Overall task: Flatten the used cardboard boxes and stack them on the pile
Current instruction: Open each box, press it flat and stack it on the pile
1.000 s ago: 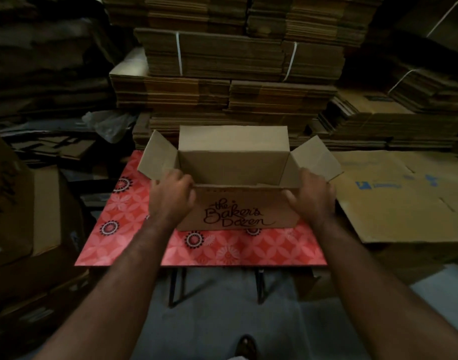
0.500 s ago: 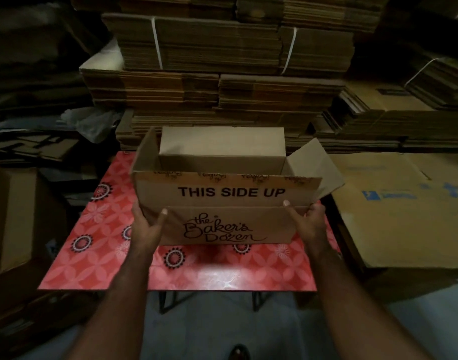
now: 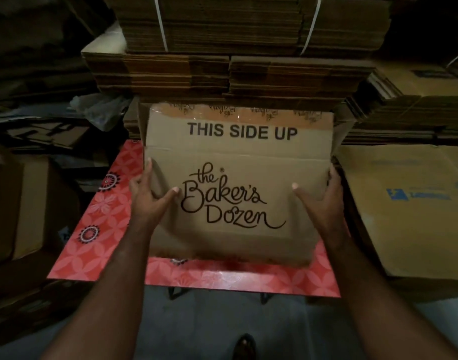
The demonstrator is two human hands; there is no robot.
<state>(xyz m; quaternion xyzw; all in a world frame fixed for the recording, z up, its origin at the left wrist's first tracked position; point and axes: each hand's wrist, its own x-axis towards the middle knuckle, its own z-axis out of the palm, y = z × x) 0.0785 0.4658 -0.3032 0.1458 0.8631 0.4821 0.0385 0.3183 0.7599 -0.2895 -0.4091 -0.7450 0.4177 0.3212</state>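
Strapped bundles of flattened cardboard (image 3: 222, 45) fill the dim background behind a red patterned worktop (image 3: 103, 224). Above it, a box (image 3: 235, 178) printed "THIS SIDE UP" and "the Baker's Dozen" faces the camera, gripped at its side edges by the left hand (image 3: 151, 201) and right hand (image 3: 320, 203), thumbs on the front.

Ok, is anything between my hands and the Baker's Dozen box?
No. The left hand and right hand already grip the box by its sides, thumbs on the printed face, above the red table.
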